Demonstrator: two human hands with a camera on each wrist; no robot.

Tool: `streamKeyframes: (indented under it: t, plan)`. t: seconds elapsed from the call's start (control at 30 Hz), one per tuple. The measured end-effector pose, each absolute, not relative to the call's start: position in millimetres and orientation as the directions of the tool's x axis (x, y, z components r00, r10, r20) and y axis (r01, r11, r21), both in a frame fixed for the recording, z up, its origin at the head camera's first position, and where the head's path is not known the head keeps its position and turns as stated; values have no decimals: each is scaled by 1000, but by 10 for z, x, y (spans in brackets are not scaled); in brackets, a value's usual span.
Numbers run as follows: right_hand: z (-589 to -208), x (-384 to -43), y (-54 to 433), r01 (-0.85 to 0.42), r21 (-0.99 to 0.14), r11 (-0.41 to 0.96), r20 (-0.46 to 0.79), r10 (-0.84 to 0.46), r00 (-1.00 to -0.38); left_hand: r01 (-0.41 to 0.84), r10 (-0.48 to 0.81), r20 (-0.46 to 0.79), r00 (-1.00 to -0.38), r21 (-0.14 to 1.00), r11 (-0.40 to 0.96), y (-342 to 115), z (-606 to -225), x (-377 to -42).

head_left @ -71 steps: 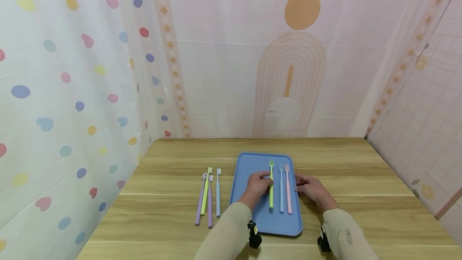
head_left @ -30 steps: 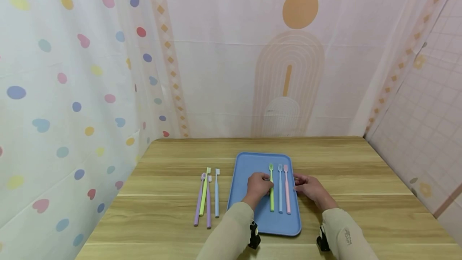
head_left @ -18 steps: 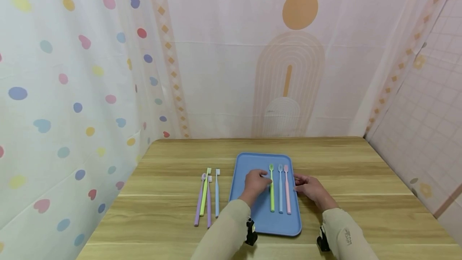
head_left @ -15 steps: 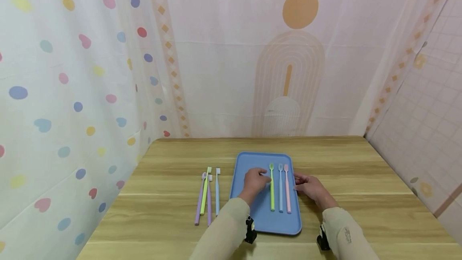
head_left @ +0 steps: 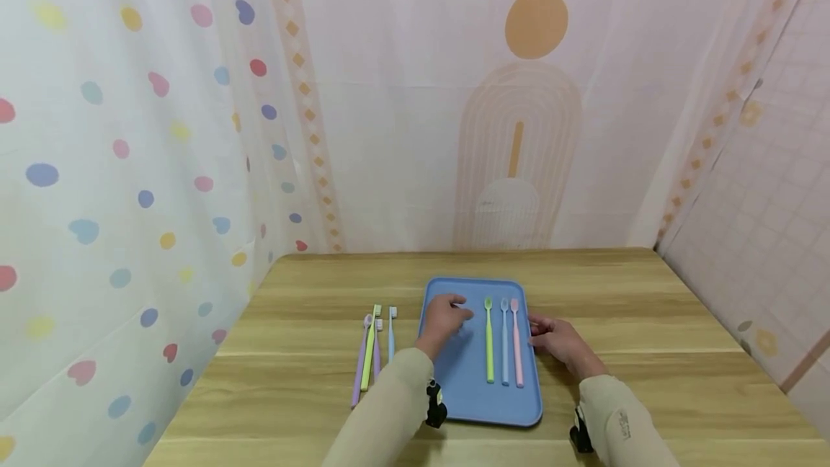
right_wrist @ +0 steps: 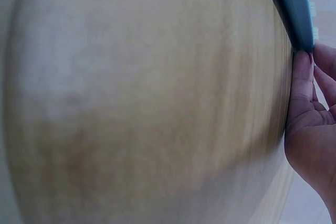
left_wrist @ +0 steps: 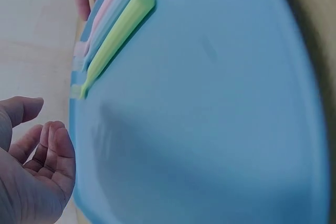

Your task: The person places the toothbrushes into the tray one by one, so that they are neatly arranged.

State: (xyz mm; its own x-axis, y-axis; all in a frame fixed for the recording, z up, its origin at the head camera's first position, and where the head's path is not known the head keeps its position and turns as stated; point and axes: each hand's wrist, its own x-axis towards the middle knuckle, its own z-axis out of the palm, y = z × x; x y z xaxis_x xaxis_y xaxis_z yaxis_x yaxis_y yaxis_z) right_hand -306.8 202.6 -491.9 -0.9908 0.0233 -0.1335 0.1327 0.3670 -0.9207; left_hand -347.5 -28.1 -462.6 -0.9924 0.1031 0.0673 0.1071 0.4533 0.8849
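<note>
A blue tray [head_left: 481, 406] lies on the wooden table, with a green toothbrush [head_left: 489, 352], a blue toothbrush [head_left: 505, 352] and a pink toothbrush [head_left: 518, 352] side by side along its right part. My left hand [head_left: 444, 319] hovers over the tray's left part, fingers loosely bent, thumb apart and nothing between them. The left wrist view shows a gap between this hand and the green toothbrush. At the tray's right edge, my right hand [head_left: 563, 343] holds the rim between thumb and fingers, as the right wrist view shows.
Left of the tray lie two purple toothbrushes, one purple toothbrush [head_left: 359, 373] being outermost, a second green toothbrush [head_left: 367, 362] and a light blue toothbrush [head_left: 392, 337]. My left sleeve [head_left: 385, 398] partly covers them. Patterned curtains [head_left: 389, 128] hang behind the table.
My left hand has let go of the green toothbrush and moved left, away from it. The green toothbrush now lies beside the blue one. My right hand stays at the tray's edge.
</note>
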Motion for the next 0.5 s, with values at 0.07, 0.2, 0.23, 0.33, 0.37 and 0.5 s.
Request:
streamKeyframes:
  t: [0.07, 0.2, 0.23, 0.33, 0.37, 0.5]
  plan:
    - [-4923, -3063, 2024, 136, -917, 374, -136, 28, -990, 106, 105, 65, -992, 885, 453, -320, -4610, -3487]
    - [-4933, -3061, 2028, 125, -917, 378, -123, 30, -992, 103, 94, 67, -993, 880, 464, -383, -4586, -3545]
    - [-4937, -3063, 2029, 124, -918, 376, -121, 30, -992, 100, 94, 64, -994, 880, 464, -400, -4580, -3558]
    - [-4943, -3069, 2031, 118, -919, 375, -118, 24, -993, 93, 92, 57, -994, 883, 461, -451, -4572, -3606]
    - [-4944, -3071, 2030, 119, -920, 373, -118, 24, -993, 90, 90, 55, -994, 884, 458, -470, -4563, -3615]
    - [-4936, -3075, 2023, 113, -919, 378, -113, 22, -993, 74, 78, 43, -996, 893, 444, -562, -4512, -3646]
